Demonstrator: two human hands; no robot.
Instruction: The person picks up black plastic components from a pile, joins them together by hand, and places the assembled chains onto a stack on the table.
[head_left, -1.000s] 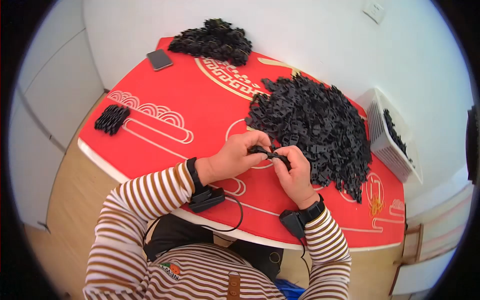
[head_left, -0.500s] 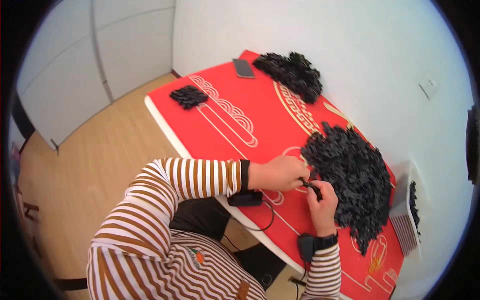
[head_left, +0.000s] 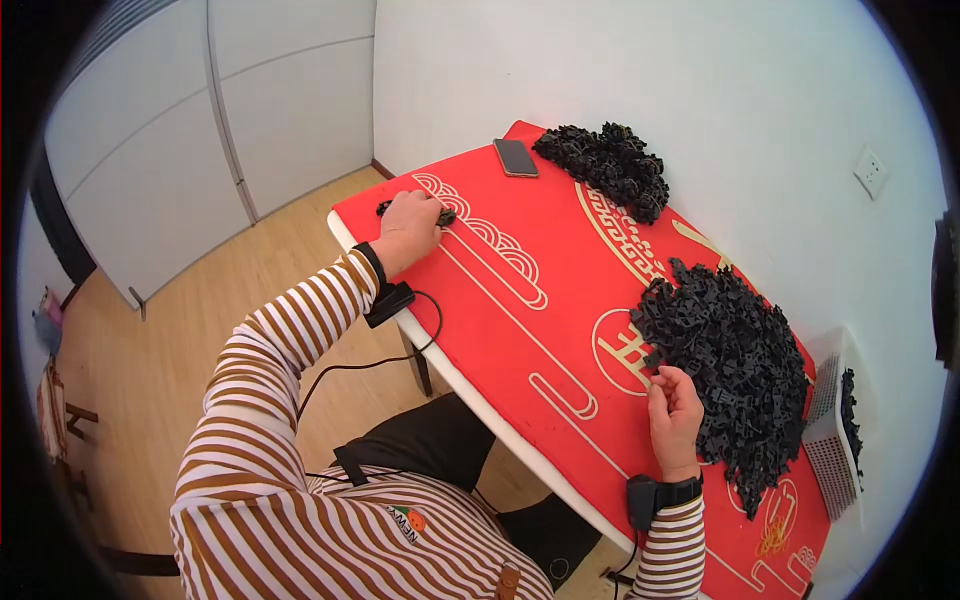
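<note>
At the far left end of the table, my left hand (head_left: 408, 232) is closed down over a small stack of black plastic pieces (head_left: 447, 216). Most of that stack is hidden under the hand, with dark ends showing on both sides. My right hand (head_left: 675, 425) hovers at the left edge of a large heap of small black plastic pieces (head_left: 735, 370). Its fingers are curled towards the thumb; whether a piece sits between them I cannot make out. Each wrist wears a black band, with a small black box on a cable beside it.
A second black heap (head_left: 610, 170) and a phone (head_left: 516, 158) lie at the back of the red-covered table (head_left: 500, 330). A white perforated basket (head_left: 830, 450) with black pieces stands at the right by the wall. Yellow rubber bands (head_left: 772, 537) lie near the right corner.
My left hand has moved from beside my right hand to the small stack at the far left. The right hand stays near the big heap. The view has shifted slightly.
</note>
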